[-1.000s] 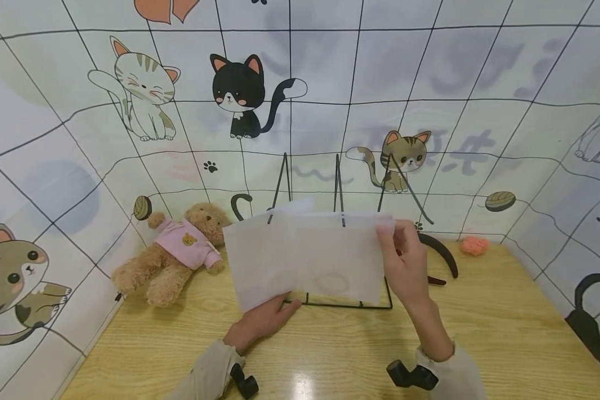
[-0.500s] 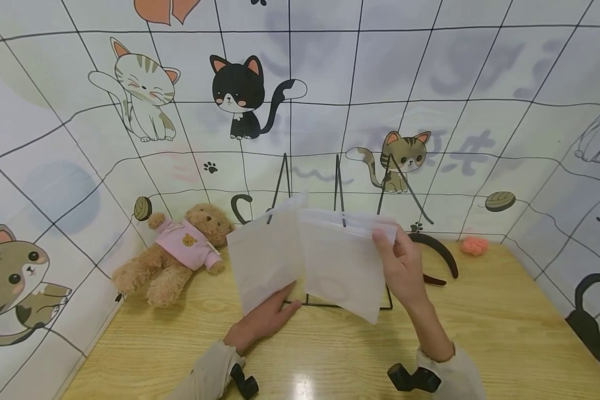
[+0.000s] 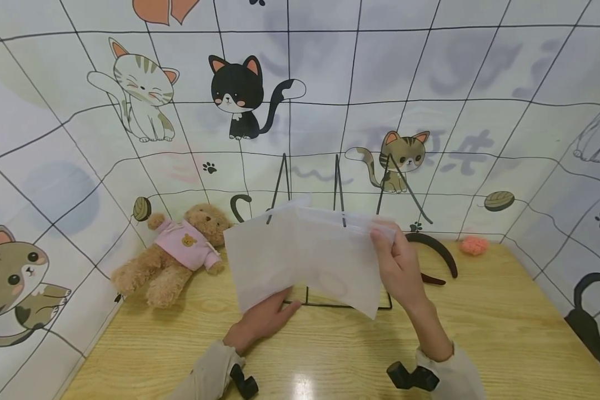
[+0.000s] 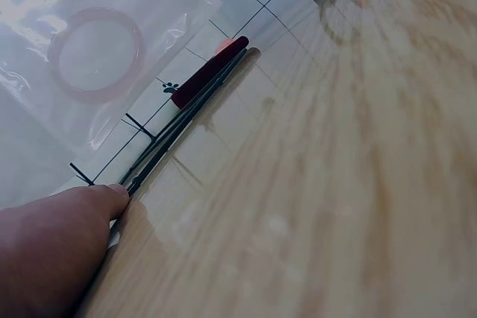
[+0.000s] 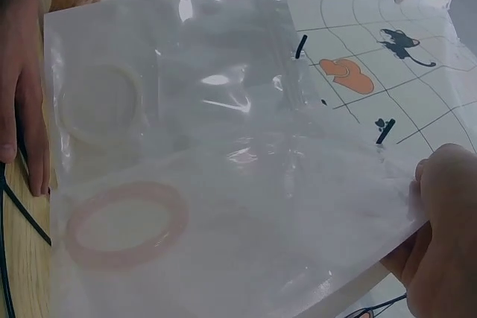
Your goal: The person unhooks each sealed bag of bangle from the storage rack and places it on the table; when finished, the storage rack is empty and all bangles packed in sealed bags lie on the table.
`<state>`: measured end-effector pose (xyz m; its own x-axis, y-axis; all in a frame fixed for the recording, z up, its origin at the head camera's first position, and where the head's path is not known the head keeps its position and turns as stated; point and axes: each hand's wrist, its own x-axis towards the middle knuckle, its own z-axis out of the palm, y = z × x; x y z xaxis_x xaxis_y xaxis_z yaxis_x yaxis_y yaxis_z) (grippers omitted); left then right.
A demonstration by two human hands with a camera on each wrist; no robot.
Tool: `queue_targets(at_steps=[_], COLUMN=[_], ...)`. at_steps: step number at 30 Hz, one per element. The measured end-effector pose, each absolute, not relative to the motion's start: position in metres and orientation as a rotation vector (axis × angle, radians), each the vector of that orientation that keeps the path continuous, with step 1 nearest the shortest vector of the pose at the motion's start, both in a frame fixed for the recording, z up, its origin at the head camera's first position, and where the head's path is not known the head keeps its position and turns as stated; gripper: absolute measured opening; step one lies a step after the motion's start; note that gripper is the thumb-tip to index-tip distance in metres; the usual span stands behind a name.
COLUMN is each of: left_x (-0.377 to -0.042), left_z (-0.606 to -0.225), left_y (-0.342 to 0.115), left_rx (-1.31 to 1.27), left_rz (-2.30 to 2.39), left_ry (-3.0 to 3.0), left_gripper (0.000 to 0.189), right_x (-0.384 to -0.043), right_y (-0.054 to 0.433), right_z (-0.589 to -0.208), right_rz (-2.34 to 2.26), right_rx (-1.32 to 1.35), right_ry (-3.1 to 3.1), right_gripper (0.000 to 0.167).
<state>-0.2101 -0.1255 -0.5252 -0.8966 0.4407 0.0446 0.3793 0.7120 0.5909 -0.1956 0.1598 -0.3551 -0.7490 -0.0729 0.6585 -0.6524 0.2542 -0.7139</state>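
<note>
Two clear zip bags hang side by side on the hooks of a black wire rack (image 3: 325, 304). My right hand (image 3: 402, 266) pinches the upper right corner of the right bag (image 3: 340, 255), whose lower corner slants toward me. Inside this bag shows a pink ring (image 5: 123, 261), which looks like a bangle. The left bag (image 3: 260, 250) has a pale ring (image 5: 136, 102) in it and overlaps the right one. My left hand (image 3: 262, 319) rests low on the rack's base, fingers extended and partly hidden behind the left bag; its thumb touches the base wire.
A teddy bear (image 3: 187, 250) in a pink shirt lies at the back left. Behind the right hand is a dark curved band (image 3: 442, 253). A coral fluffy ball (image 3: 474, 245) sits near the back wall (image 3: 320, 128), which has printed cats.
The right bag's lower edge swung toward me, then eased back slightly toward the left bag. My right hand shifted slightly left, still pinching the corner. The left hand stayed put.
</note>
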Motion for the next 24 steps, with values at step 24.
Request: queue_targets(at_steps=[24], left_x=[-0.2133], left_z=[-0.5301], left_y=[-0.1259], left_rx=[0.708], left_rz=[0.931], left_ry=[2.846], left_gripper=[0.066], right_x=[-0.1900], right_y=[0.1562], right_z=[-0.3550], right_rz=[1.343], right_rx=[0.676], right_ry=[-1.881], right_gripper=[0.016])
